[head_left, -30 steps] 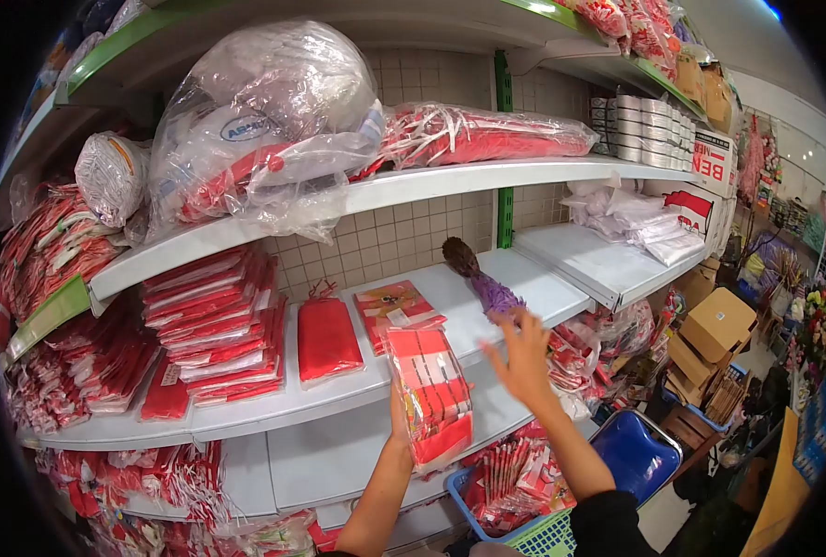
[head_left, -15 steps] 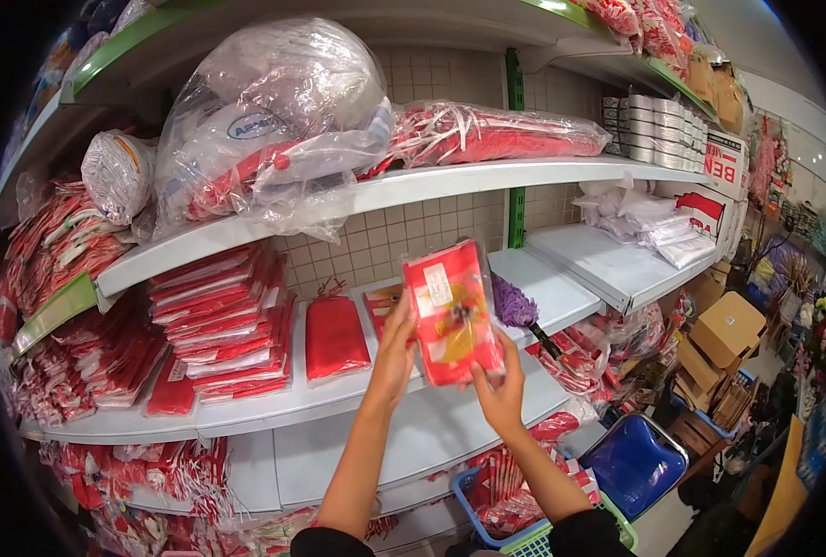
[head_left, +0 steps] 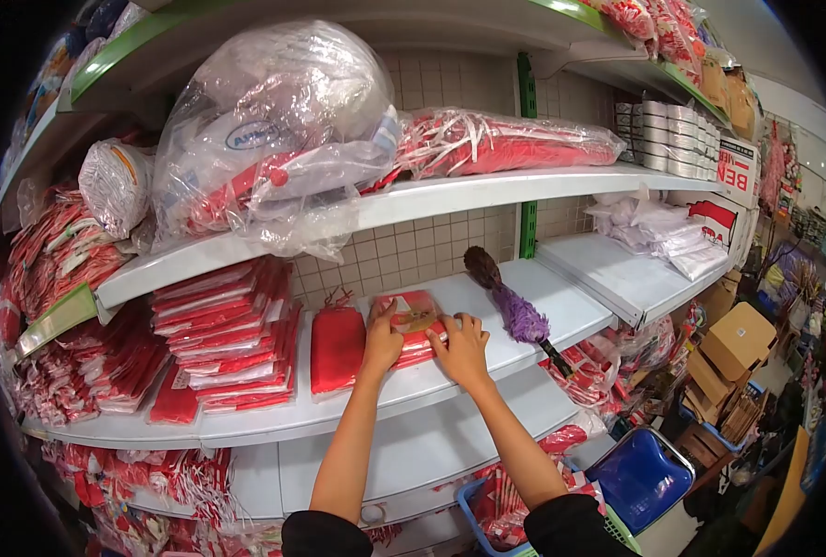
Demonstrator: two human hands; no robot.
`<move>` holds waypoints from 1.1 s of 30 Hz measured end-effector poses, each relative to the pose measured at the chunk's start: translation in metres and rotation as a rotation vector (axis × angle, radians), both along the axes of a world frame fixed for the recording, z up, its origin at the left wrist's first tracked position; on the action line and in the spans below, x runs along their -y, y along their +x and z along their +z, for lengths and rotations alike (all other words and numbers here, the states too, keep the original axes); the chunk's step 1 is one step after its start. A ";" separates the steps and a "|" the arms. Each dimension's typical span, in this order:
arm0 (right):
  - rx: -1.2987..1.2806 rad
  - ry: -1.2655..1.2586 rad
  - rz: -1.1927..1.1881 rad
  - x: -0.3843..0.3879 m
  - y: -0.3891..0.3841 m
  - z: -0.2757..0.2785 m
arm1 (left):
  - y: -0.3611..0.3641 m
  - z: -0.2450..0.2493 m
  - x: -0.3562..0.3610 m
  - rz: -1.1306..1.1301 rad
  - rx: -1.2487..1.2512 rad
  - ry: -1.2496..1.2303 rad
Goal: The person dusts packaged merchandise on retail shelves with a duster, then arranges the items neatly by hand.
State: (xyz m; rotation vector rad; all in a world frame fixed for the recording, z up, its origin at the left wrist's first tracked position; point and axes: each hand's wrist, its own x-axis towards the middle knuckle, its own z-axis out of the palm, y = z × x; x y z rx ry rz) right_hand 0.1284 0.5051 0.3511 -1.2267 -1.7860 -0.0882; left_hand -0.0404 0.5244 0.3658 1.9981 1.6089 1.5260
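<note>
A flat red packet (head_left: 416, 309) in clear plastic, with a yellow print, lies on the middle shelf on top of other red packs. My left hand (head_left: 384, 341) has its fingers curled on the packet's left side. At the right edge, my right hand (head_left: 462, 351) grips it with bent fingers. Both hands partly cover the packet. Just left of them is a red wrapped bundle (head_left: 338, 349). A feather duster with purple plumes (head_left: 524, 318) lies to the right, its dark handle over the shelf edge.
A tall stack of red and white packs (head_left: 227, 339) stands on the left. Overhead, the upper shelf (head_left: 487, 186) carries a big clear bag (head_left: 283, 121) and a long red bundle (head_left: 524, 144). Below right are a blue basket (head_left: 473, 511) and a blue folding stool (head_left: 643, 475).
The packet was held up in front of the shelf. Both hands have lowered it onto the packs on the shelf, and the duster behind it now shows fully.
</note>
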 end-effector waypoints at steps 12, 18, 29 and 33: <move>-0.096 -0.104 0.042 0.009 0.000 0.011 | 0.009 0.029 0.034 0.064 0.076 0.284; -0.271 0.389 0.169 0.036 0.018 0.010 | 0.044 0.048 0.092 0.042 -0.025 0.652; -0.136 -0.061 -0.266 0.160 0.132 -0.188 | 0.164 -0.133 0.172 -0.467 0.072 0.315; -0.032 -0.403 -0.490 0.204 0.191 -0.277 | 0.204 -0.214 0.180 -0.643 0.028 0.039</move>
